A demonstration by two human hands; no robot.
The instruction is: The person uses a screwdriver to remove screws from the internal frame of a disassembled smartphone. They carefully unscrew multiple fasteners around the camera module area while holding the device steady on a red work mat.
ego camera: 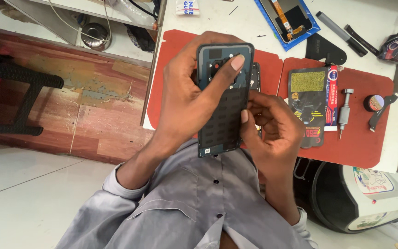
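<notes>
White tabletop (388,27) carries two red rubber work mats (365,138), seen from above over a reddish patterned floor. Above the mats the left hand (187,99) grips a dark rectangular phone back cover (222,103), inner side up, its thumb pressed near the camera cutout. The right hand (272,131) pinches the cover's right edge; a second dark slab behind it is mostly hidden. One black-and-yellow flat packet (310,103) lies on the right mat beside one silver screwdriver (345,110). One blue-framed phone screen (289,18) is cut off at the top.
</notes>
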